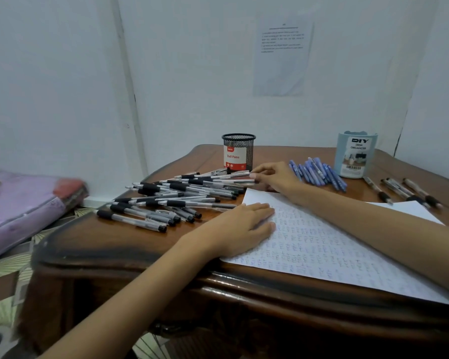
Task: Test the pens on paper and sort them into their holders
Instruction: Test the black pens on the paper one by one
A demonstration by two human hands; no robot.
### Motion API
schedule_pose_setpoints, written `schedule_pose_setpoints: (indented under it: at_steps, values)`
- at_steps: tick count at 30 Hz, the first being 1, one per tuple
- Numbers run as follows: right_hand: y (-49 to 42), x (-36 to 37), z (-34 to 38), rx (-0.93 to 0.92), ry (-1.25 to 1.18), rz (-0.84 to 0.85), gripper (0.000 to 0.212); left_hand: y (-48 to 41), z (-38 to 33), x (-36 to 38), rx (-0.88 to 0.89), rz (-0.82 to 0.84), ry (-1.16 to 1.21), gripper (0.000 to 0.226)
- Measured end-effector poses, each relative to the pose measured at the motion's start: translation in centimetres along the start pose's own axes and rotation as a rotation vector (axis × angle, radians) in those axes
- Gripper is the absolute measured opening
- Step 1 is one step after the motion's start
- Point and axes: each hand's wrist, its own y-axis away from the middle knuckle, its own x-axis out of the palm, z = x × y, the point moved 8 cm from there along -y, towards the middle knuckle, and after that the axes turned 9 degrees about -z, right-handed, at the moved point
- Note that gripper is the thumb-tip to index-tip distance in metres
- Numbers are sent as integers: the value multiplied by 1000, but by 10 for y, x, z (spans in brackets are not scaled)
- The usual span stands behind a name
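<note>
Reaching into the heap, the fingers (260,174) of the right hand (278,177) lie close together with their tips on the ends of the nearest pens; whether they pinch one cannot be told. The left hand (244,226) lies flat, fingers straight and together, pressing the corner of one handwritten sheet (335,250) on the bench (101,244). A second sheet (412,209) shows only a blank corner from beneath the right forearm.

Just beside the hands sprawls one pile of black-grip pens (171,200), several dozen overlapping, too tangled for an exact count. Behind it stands one black mesh cup (238,151) labelled "Ball Pens". Near the right wrist lie roughly ten blue pens (318,172), bunched and partly hidden by one another, next to one pale blue organizer (354,156). Four or five more dark-grip pens (405,191) lie at the bench's right edge, blurred.

One printed notice (283,55) hangs on the wall, its text illegible. One purple package (24,203) is cut off at left.
</note>
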Motion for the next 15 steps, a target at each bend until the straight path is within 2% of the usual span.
schedule_pose_setpoints:
  at_steps: [4, 8, 12, 15]
  values:
    - [1, -40, -4, 112, -274, -199, 4, 0, 1, 0, -4, 2, 5, 52]
    - [3, -89, -12, 191, -567, -391, 16, 0, 1, 0, -11, 17, 2, 52]
    - [25, -122, -34, 275, -480, -477, 31, -1, -1, 0, -8, 16, 1, 52]
    - [37, -125, -53, 360, -435, -429, 34, -1, -1, 0, -10, 24, 0, 52]
